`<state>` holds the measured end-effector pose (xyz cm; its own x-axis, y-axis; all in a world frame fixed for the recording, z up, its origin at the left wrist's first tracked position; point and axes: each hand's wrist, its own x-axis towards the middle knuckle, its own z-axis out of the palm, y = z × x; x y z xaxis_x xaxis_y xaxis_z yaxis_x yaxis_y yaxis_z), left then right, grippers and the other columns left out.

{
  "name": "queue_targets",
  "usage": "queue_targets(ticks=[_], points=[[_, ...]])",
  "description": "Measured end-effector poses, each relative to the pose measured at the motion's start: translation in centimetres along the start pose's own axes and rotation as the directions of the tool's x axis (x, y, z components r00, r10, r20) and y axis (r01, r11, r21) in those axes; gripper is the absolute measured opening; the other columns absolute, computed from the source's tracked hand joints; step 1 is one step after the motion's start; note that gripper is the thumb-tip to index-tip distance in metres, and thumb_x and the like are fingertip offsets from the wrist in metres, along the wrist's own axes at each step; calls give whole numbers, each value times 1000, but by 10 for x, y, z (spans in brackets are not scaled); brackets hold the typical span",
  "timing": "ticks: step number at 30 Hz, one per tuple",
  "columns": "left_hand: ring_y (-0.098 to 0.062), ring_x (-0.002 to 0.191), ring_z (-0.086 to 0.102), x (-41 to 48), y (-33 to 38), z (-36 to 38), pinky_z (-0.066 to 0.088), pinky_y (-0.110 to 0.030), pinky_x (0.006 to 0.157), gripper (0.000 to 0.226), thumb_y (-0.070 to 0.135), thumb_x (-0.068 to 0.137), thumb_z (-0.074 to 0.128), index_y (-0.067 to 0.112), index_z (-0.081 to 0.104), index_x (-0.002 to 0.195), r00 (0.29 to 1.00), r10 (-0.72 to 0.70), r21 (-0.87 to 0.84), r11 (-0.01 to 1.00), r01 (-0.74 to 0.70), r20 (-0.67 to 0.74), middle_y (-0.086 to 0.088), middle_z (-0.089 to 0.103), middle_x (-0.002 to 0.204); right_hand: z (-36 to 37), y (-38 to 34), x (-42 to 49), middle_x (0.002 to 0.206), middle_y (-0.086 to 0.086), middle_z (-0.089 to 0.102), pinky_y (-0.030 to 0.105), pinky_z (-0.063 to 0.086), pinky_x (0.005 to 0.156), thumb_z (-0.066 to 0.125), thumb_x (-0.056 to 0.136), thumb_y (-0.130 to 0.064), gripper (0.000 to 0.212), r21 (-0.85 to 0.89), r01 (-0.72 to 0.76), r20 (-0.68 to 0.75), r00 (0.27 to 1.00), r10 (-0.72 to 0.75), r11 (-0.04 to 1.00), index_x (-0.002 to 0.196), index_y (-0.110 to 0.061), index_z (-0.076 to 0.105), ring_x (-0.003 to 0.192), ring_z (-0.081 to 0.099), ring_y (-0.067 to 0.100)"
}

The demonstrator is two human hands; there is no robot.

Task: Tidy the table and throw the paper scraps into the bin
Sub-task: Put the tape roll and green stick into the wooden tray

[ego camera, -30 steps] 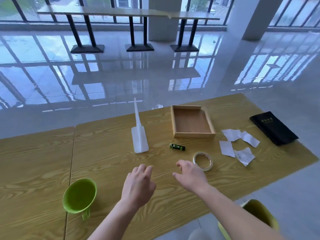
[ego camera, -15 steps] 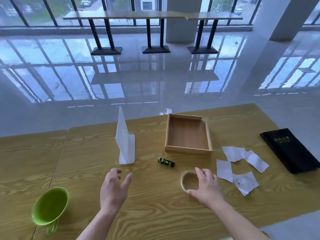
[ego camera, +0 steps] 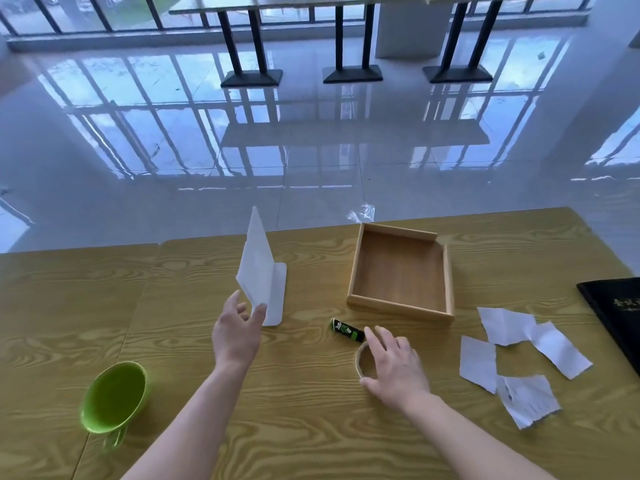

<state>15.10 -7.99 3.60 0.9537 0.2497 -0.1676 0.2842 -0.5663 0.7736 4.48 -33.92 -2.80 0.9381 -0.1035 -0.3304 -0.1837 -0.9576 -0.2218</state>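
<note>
Several white paper scraps (ego camera: 505, 325) lie on the right part of the wooden table (ego camera: 311, 427). My right hand (ego camera: 394, 368) rests over a clear tape roll (ego camera: 360, 358) lying flat left of the scraps, with fingers at its far edge and thumb at its near edge. My left hand (ego camera: 237, 336) is open, its fingertips at the near edge of an upright white bookend (ego camera: 263, 271). No bin shows in this view.
A small green-and-black tube (ego camera: 346, 330) lies just beyond my right hand. Behind it stands an empty wooden tray (ego camera: 400, 308). A green cup (ego camera: 114, 396) lies tipped at the near left, a black book (ego camera: 616, 313) at the right edge.
My left hand has reached forward to the bookend. My right hand moved onto the tape roll and curled round it. The view has shifted closer to the table.
</note>
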Motion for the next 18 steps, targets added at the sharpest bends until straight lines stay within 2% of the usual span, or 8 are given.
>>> queue_targets(ticks=[3,7,9,12,15,18], points=[[-12,96,64,6,-1,-1,49,-33,82,57,41,90,66,20,50,140,999,8,-30,1000,-6,53,-2,69,120,-8,-16,22,163,-6,8,41,34,110,61,80,-57,96,-53,27,58,998,-24,998,153,-40,0,136,27,28],[-10,92,66,15,0,-5,48,-29,74,43,38,92,63,21,58,131,995,18,-15,1000,-16,103,2,71,112,-15,-46,48,162,-11,13,44,33,108,58,81,-57,88,-111,96,135,988,-80,989,153,-40,9,137,25,31],[-5,87,64,17,2,-5,44,-24,65,28,36,93,62,23,64,118,993,32,6,999,-33,115,7,71,103,-16,-61,59,161,-11,18,44,35,107,56,82,-57,85,-123,115,133,986,-98,986,153,-37,12,136,25,32],[-1,84,62,19,2,-5,41,-20,61,11,34,93,62,25,67,97,991,51,22,998,-54,127,15,66,88,-17,-81,78,159,-10,23,44,37,105,55,83,-58,83,-92,102,102,990,-92,991,152,-32,19,136,25,33],[5,80,58,21,0,-5,41,-18,61,12,32,94,61,22,67,93,990,71,34,997,-76,122,16,65,86,-17,-98,95,157,-8,25,44,39,104,58,84,-58,83,-70,90,70,994,-85,994,152,-28,22,137,25,35],[4,78,60,22,-4,-6,44,-19,62,14,30,95,61,20,67,88,990,88,33,995,-92,112,18,66,83,-15,-111,108,158,-2,23,44,38,107,61,86,-54,81,-38,82,29,996,-81,996,150,-23,22,139,25,34]])
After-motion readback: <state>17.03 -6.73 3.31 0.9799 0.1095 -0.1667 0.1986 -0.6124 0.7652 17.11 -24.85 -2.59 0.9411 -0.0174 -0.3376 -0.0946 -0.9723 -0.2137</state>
